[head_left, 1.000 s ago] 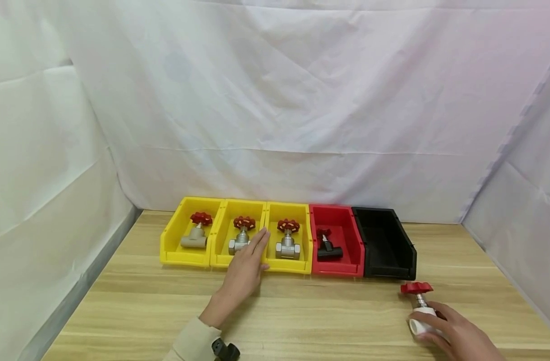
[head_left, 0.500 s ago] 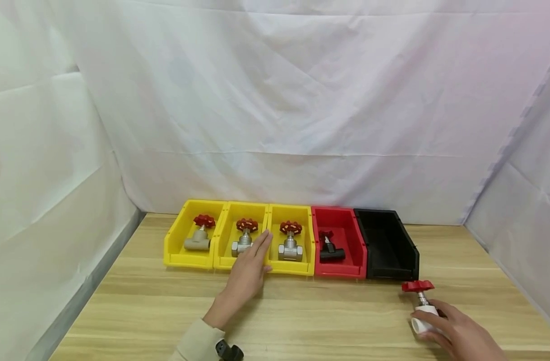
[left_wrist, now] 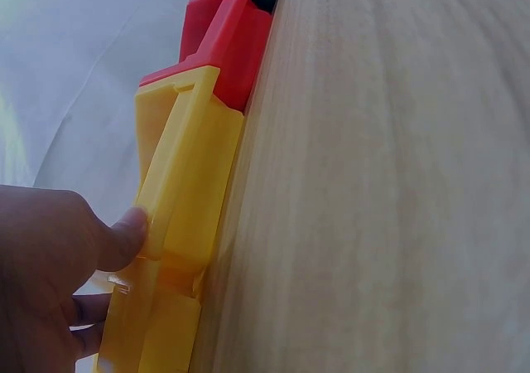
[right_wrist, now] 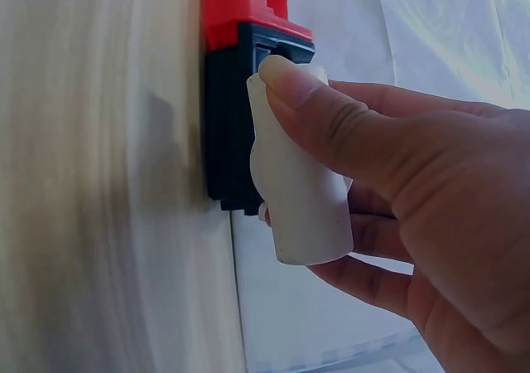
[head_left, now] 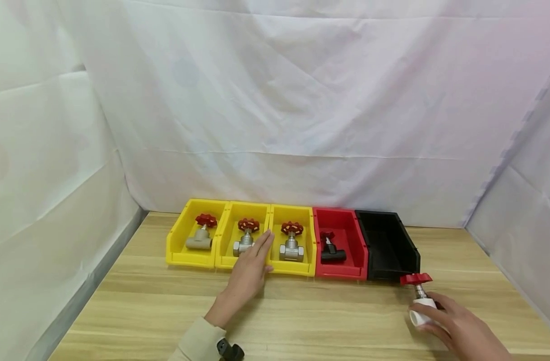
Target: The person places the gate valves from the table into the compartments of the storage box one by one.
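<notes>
In the head view my right hand [head_left: 460, 321] grips a white plastic valve [head_left: 422, 311] with a red handwheel, in front of the black bin [head_left: 387, 245]. The right wrist view shows the thumb across the valve's white body [right_wrist: 308, 186], fingers around its other side. My left hand [head_left: 247, 271] rests with straight fingers over the divider between the middle yellow bin [head_left: 222, 260] and the right yellow bin [head_left: 293, 269]. Its thumb [left_wrist: 126, 239] lies against their front rim in the left wrist view. Metal valves with red handwheels lie in both bins; the hand partly hides the left one.
A left yellow bin [head_left: 191, 258] holds a beige valve [head_left: 200, 239], and a red bin [head_left: 342, 271] a black valve [head_left: 332, 252]. All the bins stand side by side on the wooden table [head_left: 320, 321]. White cloth [head_left: 293, 100] hangs behind and at both sides.
My right hand has moved slightly forward toward the black bin with the white valve. The left hand has stayed on the yellow bins. The head view has shifted slightly.
</notes>
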Demonstrator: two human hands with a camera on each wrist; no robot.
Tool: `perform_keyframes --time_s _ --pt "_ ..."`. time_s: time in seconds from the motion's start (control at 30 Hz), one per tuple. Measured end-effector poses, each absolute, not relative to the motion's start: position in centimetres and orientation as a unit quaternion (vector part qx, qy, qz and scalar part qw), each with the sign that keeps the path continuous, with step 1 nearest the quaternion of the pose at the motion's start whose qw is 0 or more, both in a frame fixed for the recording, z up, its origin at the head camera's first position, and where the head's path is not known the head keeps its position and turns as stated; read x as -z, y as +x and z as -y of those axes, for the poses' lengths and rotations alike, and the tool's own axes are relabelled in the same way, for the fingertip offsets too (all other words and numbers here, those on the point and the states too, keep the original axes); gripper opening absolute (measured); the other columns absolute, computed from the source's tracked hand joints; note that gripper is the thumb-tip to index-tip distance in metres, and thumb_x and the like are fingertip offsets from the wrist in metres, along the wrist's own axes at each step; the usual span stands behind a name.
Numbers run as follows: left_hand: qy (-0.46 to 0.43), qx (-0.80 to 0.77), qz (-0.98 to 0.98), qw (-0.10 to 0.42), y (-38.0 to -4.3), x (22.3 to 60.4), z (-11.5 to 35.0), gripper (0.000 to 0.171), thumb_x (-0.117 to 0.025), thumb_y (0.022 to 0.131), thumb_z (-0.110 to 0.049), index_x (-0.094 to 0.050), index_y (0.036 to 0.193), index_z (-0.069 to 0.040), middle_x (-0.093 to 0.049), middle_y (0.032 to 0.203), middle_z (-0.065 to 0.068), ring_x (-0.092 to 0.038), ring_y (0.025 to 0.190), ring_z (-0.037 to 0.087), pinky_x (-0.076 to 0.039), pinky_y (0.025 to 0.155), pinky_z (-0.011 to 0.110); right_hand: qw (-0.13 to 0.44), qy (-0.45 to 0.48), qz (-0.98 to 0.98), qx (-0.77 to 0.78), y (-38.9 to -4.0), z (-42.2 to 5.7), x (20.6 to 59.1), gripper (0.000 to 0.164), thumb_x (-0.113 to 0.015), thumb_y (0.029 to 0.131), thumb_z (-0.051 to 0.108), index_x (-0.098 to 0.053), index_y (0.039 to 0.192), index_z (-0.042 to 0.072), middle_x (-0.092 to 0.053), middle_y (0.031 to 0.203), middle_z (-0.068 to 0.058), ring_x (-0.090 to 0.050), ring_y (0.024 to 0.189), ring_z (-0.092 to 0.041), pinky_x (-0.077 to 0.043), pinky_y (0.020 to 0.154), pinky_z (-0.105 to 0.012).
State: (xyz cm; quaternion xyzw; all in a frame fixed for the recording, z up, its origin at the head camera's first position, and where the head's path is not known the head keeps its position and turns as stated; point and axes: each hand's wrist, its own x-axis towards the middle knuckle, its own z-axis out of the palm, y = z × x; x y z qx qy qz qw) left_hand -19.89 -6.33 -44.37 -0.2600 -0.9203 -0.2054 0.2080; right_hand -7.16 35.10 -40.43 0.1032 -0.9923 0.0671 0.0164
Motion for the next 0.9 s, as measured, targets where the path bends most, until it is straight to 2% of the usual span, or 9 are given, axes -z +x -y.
perform_keyframes --time_s 0.17,0.43,0.73,0.9 --pt "-0.259 0.207 0.920 0.209 -19.8 44.3 6.4 0.077 -0.069 0.078 -0.020 -0.026 0.141 -0.010 -0.026 0.143 0.005 -0.047 0.111 0.026 -0.043 0.084 0.036 0.063 0.129 0.987 -0.073 -7.6 -34.7 40.0 0.039 -0.070 0.070 0.038 -0.065 0.107 0.030 -0.054 0.111 -0.013 -0.055 0.092 -0.030 -0.050 0.064 -0.046" --pt "-0.261 0.206 0.918 0.217 -19.9 44.4 6.4 0.076 -0.069 0.077 -0.020 -0.028 0.140 -0.008 -0.027 0.143 0.007 -0.048 0.110 0.026 -0.043 0.084 0.036 0.063 0.134 0.986 -0.079 -8.6 -34.3 39.4 0.040 -0.071 0.069 0.036 -0.065 0.108 0.029 -0.055 0.109 -0.014 -0.057 0.090 -0.029 -0.049 0.067 -0.046" --pt "-0.264 0.207 0.917 0.217 -19.9 44.4 6.5 0.078 -0.070 0.077 -0.019 -0.025 0.141 -0.010 -0.027 0.143 0.007 -0.047 0.110 0.026 -0.044 0.083 0.036 0.163 0.207 0.963 -0.065 -10.3 -34.8 39.2 0.038 -0.076 0.063 0.028 -0.068 0.100 0.025 -0.057 0.100 -0.016 -0.060 0.077 -0.027 -0.050 0.057 -0.039" --pt "-0.270 0.205 0.915 0.218 -19.9 44.4 6.4 0.080 -0.070 0.077 -0.019 -0.023 0.141 -0.010 -0.027 0.143 0.007 -0.047 0.110 0.026 -0.043 0.084 0.037 0.178 0.229 0.955 -0.065 -11.4 -35.1 39.0 0.038 -0.077 0.062 0.025 -0.068 0.099 0.022 -0.057 0.100 -0.017 -0.060 0.079 -0.030 -0.050 0.058 -0.042"
